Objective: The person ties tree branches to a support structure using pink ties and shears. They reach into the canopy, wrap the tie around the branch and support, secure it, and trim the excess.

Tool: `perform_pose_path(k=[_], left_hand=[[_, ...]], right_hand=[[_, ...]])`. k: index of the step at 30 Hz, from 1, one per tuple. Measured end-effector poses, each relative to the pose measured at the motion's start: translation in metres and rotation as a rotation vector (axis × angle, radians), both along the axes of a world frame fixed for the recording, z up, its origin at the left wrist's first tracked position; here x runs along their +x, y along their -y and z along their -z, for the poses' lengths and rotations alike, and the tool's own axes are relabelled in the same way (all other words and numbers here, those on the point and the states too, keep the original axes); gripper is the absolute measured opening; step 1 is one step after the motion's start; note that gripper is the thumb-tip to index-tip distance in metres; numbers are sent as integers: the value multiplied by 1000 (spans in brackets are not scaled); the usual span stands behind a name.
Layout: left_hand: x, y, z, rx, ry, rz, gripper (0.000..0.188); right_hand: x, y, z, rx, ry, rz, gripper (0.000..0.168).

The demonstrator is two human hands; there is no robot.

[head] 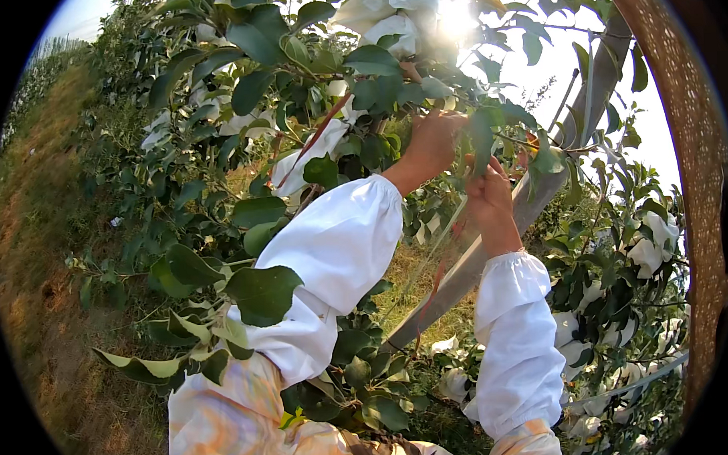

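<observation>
My left hand is raised among apple leaves with its fingers curled; leaves hide the fingertips and whatever they may grip. Just below and to the right, my right hand has its fingers bent around the upper end of a thin pale strap, which slants down to the left. A leafy branch passes beside both hands. Above them hangs a cluster of white bags. Left of my left hand, a red ribbon crosses another white bag.
A grey post leans diagonally behind my right forearm, with a thin red string near it. Leaves overlap my left sleeve. More white-bagged branches stand at right. A brown speckled brim borders the view. Bright sun glares above.
</observation>
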State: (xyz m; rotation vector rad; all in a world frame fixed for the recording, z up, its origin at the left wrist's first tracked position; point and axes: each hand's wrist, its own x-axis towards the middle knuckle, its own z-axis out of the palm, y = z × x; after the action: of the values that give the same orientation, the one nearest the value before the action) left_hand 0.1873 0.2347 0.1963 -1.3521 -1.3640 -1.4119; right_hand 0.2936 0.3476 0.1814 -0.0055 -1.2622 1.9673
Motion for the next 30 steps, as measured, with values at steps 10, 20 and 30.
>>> perform_pose_path(k=[10,20,30], left_hand=[[3,14,-9,50,360,302,28],[-4,8,-11,31,554,607,23],[-16,0,-2,1,494,684,17]], right_hand=[[-26,21,-15,278,-49,124,16],[-27,-3,-20,1510,-180,906,23],[-4,0,11,333,-53,52,17]])
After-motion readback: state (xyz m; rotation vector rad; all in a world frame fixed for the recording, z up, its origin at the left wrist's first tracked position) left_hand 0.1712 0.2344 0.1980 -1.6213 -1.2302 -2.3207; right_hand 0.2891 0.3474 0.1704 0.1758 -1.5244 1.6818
